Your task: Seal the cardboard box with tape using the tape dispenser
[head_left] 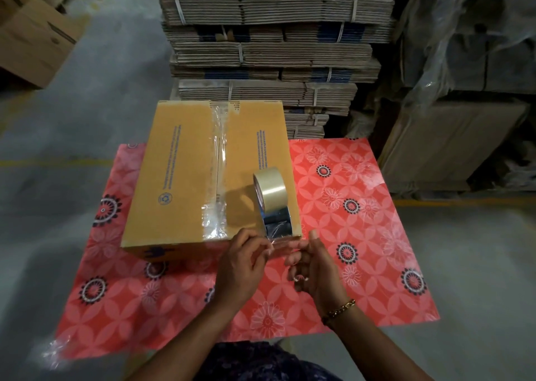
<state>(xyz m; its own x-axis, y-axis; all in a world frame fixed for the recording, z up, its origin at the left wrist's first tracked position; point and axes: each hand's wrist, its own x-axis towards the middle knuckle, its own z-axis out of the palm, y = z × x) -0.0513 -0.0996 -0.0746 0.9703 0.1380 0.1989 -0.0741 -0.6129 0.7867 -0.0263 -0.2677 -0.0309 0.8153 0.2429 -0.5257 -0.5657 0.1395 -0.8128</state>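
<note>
- One yellow-brown cardboard box (pixel 203 174) lies on the red flowered cloth (pixel 362 235), clear tape along its centre seam.
- Clear tape roll in its metal dispenser (pixel 271 199) rests on the box's near right corner.
- Left hand (pixel 242 264) and right hand (pixel 314 267) pinch the tape's loose end (pixel 280 243); slack film could fold onto itself.

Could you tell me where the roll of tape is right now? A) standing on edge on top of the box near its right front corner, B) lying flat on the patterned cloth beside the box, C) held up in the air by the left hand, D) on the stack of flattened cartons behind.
A: the tape roll stands on edge on the cardboard box, with a strip pulled from it toward both hands.
</note>
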